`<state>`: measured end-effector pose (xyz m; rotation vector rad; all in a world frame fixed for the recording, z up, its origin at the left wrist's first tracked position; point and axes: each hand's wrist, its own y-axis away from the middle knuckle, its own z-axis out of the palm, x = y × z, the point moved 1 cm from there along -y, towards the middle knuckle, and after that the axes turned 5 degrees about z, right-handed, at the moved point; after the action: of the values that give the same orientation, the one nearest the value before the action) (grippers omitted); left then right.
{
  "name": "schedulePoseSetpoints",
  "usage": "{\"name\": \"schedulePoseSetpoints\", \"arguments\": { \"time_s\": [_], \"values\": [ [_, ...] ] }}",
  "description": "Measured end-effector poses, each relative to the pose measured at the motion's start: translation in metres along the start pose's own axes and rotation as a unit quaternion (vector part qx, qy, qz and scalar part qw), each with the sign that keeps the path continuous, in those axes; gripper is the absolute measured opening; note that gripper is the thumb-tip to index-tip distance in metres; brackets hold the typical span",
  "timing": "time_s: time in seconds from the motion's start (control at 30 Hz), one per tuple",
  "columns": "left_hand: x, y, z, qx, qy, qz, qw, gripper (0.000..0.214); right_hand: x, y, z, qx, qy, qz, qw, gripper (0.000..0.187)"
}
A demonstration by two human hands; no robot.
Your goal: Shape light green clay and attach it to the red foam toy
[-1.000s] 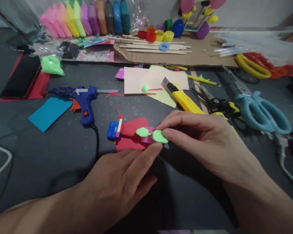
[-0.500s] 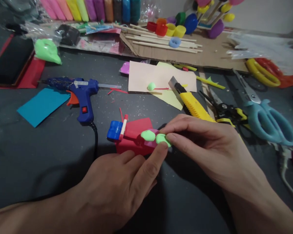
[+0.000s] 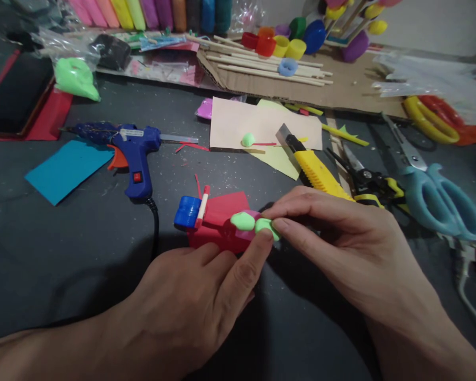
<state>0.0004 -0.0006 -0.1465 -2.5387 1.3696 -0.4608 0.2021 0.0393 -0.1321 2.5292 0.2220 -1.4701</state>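
My right hand (image 3: 341, 248) pinches a small green clay piece (image 3: 266, 226) between thumb and fingers. A second green clay piece (image 3: 242, 220) sits just left of it, over a pink part. My left hand (image 3: 198, 301) rests on the table below, its index fingertip pressing the held clay piece from underneath; the other fingers are curled. Behind the clay lies a red paper piece (image 3: 218, 222) with a blue bottle cap (image 3: 187, 210) and a red-and-white stick on its left edge.
A blue glue gun (image 3: 130, 153), a yellow box cutter (image 3: 313, 166), black pliers (image 3: 368, 180) and blue scissors (image 3: 436, 185) lie around. Teal paper (image 3: 63, 169), beige paper (image 3: 262, 127), cardboard with sticks and caps (image 3: 285, 69), and clay packs (image 3: 150, 10) fill the back.
The two green clay pieces have come closer together. My left index finger rose to press the right-hand piece. The view shifted slightly down.
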Motion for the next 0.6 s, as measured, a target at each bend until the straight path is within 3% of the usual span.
{"name": "schedulePoseSetpoints", "arguments": {
  "time_s": [0.3,0.6],
  "values": [
    [-0.0017,0.0023,0.0023,-0.013,0.028,-0.005,1.0,0.048,-0.0002,0.0017,-0.0004,0.015,-0.01,0.009,1.0,0.01],
    [-0.0018,0.0023,0.0032,-0.009,0.021,-0.005,1.0,0.046,0.0011,0.0013,0.0006,0.014,-0.001,0.003,1.0,0.009]
  ]
}}
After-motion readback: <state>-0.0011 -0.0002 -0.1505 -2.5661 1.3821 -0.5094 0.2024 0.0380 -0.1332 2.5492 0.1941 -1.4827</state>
